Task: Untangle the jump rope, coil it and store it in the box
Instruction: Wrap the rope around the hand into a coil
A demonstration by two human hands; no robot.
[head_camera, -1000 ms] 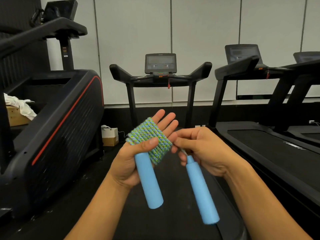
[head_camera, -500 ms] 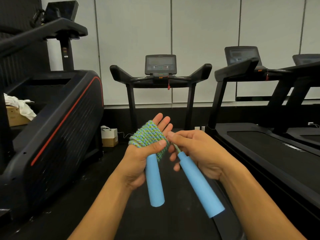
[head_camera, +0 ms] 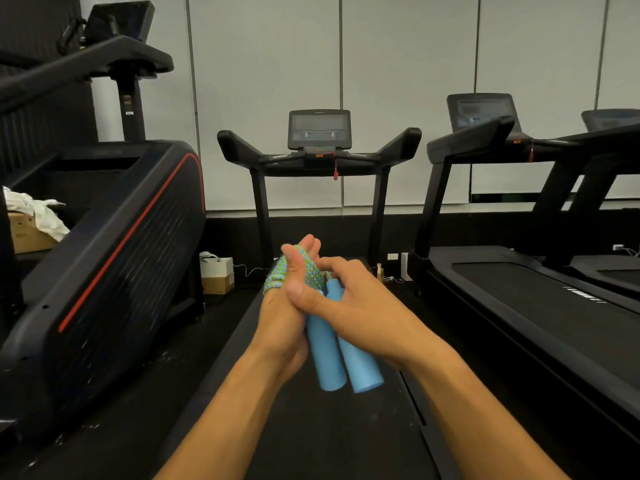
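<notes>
The green-and-blue braided rope (head_camera: 277, 277) is wound in a coil around the left hand (head_camera: 282, 320), whose fingers point up, straight and close together; only the coil's left edge and a strip near the fingertips show. The right hand (head_camera: 349, 306) lies over the left palm, its thumb across the coil and its fingers curled around the top of the right blue foam handle (head_camera: 362, 362). The left blue foam handle (head_camera: 323, 355) hangs just beside it, touching along its length, and its top is hidden between the two hands. Whether the left thumb presses it cannot be told. No storage box for the rope can be picked out with certainty; a small cardboard box (head_camera: 217, 283) sits on the floor by the treadmill (head_camera: 320, 157).
</notes>
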